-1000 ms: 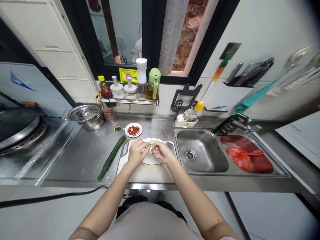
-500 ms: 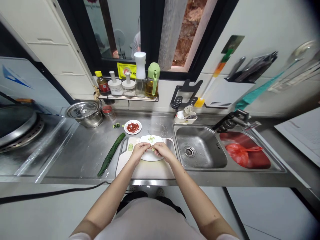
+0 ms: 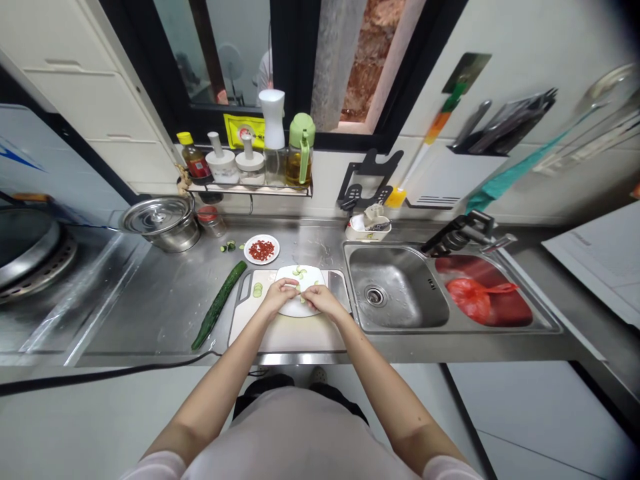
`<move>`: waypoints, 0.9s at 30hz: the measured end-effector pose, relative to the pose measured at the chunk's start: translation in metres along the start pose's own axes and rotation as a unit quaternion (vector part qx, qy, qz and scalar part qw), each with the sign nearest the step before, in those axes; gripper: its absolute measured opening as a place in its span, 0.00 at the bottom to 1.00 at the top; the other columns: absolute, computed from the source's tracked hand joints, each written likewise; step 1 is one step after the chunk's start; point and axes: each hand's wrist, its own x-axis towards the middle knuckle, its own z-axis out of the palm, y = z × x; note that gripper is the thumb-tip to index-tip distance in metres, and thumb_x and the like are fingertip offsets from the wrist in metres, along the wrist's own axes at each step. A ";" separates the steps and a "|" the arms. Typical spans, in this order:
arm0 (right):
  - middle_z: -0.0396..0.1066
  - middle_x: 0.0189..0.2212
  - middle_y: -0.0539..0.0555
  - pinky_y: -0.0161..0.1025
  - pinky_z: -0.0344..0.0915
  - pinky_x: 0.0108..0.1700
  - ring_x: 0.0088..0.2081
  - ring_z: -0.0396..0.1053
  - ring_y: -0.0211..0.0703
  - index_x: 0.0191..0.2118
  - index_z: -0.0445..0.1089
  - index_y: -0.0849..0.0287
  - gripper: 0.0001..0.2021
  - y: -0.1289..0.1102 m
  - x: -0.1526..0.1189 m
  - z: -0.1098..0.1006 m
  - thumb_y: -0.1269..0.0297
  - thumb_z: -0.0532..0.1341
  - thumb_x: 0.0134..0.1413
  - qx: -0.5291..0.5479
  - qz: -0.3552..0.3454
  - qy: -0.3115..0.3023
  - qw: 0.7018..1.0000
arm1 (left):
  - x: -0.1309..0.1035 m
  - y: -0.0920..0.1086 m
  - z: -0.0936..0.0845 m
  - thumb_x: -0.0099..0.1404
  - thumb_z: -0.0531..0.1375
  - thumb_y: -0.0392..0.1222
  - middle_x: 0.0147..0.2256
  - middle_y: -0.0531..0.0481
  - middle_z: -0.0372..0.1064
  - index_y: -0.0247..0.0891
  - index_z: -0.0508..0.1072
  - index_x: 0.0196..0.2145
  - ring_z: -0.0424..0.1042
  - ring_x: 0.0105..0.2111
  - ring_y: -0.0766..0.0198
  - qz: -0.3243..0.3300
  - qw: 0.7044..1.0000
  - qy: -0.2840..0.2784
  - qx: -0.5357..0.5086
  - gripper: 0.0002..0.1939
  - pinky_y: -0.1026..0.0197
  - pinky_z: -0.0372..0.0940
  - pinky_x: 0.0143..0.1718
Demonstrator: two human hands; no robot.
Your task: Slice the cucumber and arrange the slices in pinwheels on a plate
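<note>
Both of my hands are over a white plate [image 3: 287, 311] that lies on a cutting board [image 3: 295, 337]. Pale green cucumber slices [image 3: 299, 271] are laid in a curved pattern near the plate's far edge. My left hand [image 3: 280, 295] has its fingertips curled at a small cucumber slice. My right hand [image 3: 321, 298] pinches a slice close beside it; the fingers partly hide both pieces. A short stack of slices [image 3: 257, 289] rests on the board left of the plate. A whole dark green cucumber [image 3: 219, 307] lies on the steel counter beside the board.
A small dish of chopped red pieces [image 3: 261, 250] and cucumber scraps [image 3: 231, 246] are behind the board. A lidded pot [image 3: 167, 223] stands back left. The sink [image 3: 400, 293] adjoins on the right, with a red bag [image 3: 473, 300] in its second basin. Bottles [image 3: 300, 150] stand on a shelf.
My fingertips have moved slightly apart, and pale green slices now show between them. The whole view has shifted a little; the cucumber, dish and board stay in place.
</note>
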 end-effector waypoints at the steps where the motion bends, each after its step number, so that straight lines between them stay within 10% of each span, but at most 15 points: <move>1: 0.58 0.10 0.43 0.29 0.49 0.20 0.15 0.51 0.29 0.17 0.62 0.58 0.12 0.000 0.000 0.000 0.64 0.57 0.47 0.004 0.003 -0.001 1.000 | 0.001 -0.001 0.000 0.45 0.68 0.43 0.23 0.52 0.72 0.34 0.75 0.36 0.67 0.23 0.68 0.000 1.000 0.001 -0.006 0.19 0.67 0.58 0.25; 14: 0.59 0.10 0.44 0.29 0.50 0.23 0.16 0.54 0.30 0.16 0.63 0.60 0.13 0.016 0.008 0.003 0.65 0.61 0.47 -0.054 0.033 -0.021 0.998 | 0.019 -0.036 -0.004 0.44 0.67 0.39 0.21 0.56 0.69 0.33 0.73 0.38 0.66 0.22 0.70 -0.024 0.999 -0.026 0.002 0.21 0.67 0.59 0.27; 27: 0.75 0.31 0.53 0.32 0.52 0.31 0.32 0.66 0.38 0.31 0.74 0.59 0.06 0.037 0.012 0.012 0.65 0.60 0.52 -0.335 0.036 0.003 0.942 | 0.025 -0.049 -0.002 0.52 0.62 0.32 0.28 0.55 0.72 0.39 0.76 0.40 0.68 0.27 0.68 0.004 0.938 -0.026 0.344 0.15 0.67 0.57 0.29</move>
